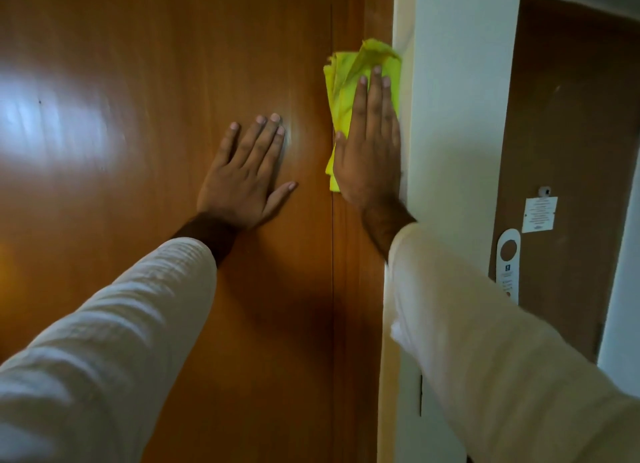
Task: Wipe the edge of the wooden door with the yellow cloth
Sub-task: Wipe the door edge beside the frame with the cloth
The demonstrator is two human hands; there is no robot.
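A glossy wooden door (145,171) fills the left and middle of the head view. Its right edge strip (360,289) runs vertically beside a white wall. A folded yellow cloth (346,78) lies flat against that strip, high up. My right hand (370,151) presses flat on the cloth, fingers straight and pointing up, covering its lower part. My left hand (247,171) rests flat on the door panel, to the left of the cloth, fingers spread, holding nothing. Both arms wear white sleeves.
A white wall corner (457,151) stands right of the door edge. Beyond it, a darker brown door (568,133) carries a white paper notice (539,214) and a white hanger tag (508,265). A bright light glare (52,123) shows on the door's left side.
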